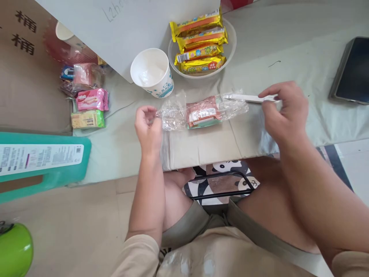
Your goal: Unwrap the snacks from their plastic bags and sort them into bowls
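My left hand (pixel 149 129) is closed, pinching the left end of a clear plastic wrapper (pixel 174 115). Inside that wrapper is a small reddish-pink snack pack (pixel 201 112) with a white barcode label and a green lower edge, lying near the table's front edge. Between the thumb and fingers of my right hand (pixel 286 111) is a slim white knife-like tool (pixel 249 98), pointing left. Its tip lies over the wrapper's crumpled right end; whether it touches the plastic I cannot tell.
Behind the wrapper stand a white paper cup (pixel 151 73) and a bowl (pixel 232 40) of several yellow packets (pixel 201 50). More wrapped snacks (pixel 91 100) lie left, beside a cardboard box (pixel 34 84) and a green plastic container (pixel 82 165). A dark phone-like device (pixel 353 71) rests right.
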Tool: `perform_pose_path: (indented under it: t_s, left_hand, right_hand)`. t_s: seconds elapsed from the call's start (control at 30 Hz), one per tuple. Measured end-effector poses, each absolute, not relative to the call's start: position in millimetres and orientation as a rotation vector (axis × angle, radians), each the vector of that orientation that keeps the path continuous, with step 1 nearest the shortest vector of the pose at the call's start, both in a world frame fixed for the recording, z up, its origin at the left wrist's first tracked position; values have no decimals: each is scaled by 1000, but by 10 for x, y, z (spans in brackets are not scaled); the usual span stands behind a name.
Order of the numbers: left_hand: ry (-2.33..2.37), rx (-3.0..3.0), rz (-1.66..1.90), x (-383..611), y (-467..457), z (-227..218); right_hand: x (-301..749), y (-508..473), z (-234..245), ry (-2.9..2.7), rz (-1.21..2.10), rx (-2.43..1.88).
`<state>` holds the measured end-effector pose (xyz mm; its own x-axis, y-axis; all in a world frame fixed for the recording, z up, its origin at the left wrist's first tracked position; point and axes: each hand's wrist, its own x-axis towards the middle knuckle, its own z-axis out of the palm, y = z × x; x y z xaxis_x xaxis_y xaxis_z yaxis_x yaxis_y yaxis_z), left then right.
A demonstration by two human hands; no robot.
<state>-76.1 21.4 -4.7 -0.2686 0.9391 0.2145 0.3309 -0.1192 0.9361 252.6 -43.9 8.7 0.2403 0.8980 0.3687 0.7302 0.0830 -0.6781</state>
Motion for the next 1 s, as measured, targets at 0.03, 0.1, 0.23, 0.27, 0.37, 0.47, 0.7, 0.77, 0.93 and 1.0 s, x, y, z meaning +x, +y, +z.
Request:
perform_pose_path:
  t_s: [0.03, 0.1, 0.23, 0.27, 0.37, 0.47, 0.7, 0.77, 0.93, 1.0]
  left_hand:
    - [1484, 1510, 1438, -763, 235, -75]
    - [1310, 1624, 1416, -741, 286, -129]
    - [1397, 1600, 1234, -639, 368, -176]
    - [1447, 1581, 1203, -615, 374, -166]
    - [1497, 1473, 1191, -568, 350, -88]
    - [1511, 1314, 1167, -549, 297, 18]
    - [1593, 1243, 1136, -593, 270, 131]
    - [1607, 1234, 1141, -620, 279, 119]
    - [1681, 1226, 1151, -674, 311, 66]
    - [1720, 1199, 1168, -691, 335, 47]
  right_hand:
    - [2491, -438, 88, -1600, 285, -1610]
    - [2408, -409, 59, -1751, 332, -1481]
    - [2299, -312, -46, -1807, 350, -1486]
    - [2287, -296, -60, -1786, 357, -1508]
    - [2269, -285, -42, -1712, 375, -1522]
    - [2260, -313, 24, -1673, 419, -1479]
    - [2275, -343, 101, -1731, 640, -1427]
    - [2275, -336, 106, -1733, 665, -1472]
    - [2270, -322, 112, -1692, 567, -1502]
    - [2267, -321, 102, -1742, 561, -1433]
